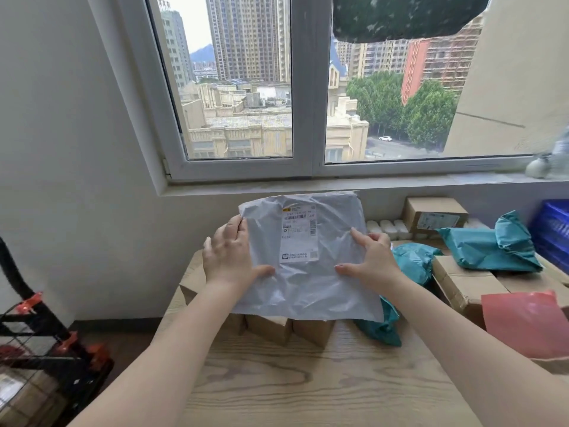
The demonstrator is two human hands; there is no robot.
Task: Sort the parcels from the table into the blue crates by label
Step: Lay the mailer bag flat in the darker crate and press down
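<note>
At the far left stood a black wire cart (pixel 46 343) with orange clips, on the floor and well apart from the wooden table (pixel 308 380). A strip of bare floor lay between the cart and the table's left edge.

The left hand (pixel 229 255) gripped the left edge of a grey plastic mailer (pixel 308 272), thumb curled over the front and fingers behind. The mailer was held up, tilted toward the camera, above a row of small cardboard boxes (pixel 292 329) that sat near the table's middle. Its white shipping label (pixel 299 234) faced the viewer; the print was too small to read. The mailer's top edge reached the window sill (pixel 277 188). Its bottom edge hung just over the small boxes.

The right hand (pixel 371 261) held the mailer's right edge, thumb and forefinger spread on the front, the other fingers hidden behind.

The near part of the table, between the two forearms, showed bare wood grain.

To the right, a teal mailer (pixel 412 260) lay partly behind the grey one. Further right, a second teal mailer (pixel 495 248) rested on a large cardboard box (pixel 462 288). A red mailer (pixel 529 322) lay at the table's right side. Behind these, a brown box (pixel 434 215) stood against the wall. A blue crate (pixel 552 232) was cut off by the right edge of the view.
</note>
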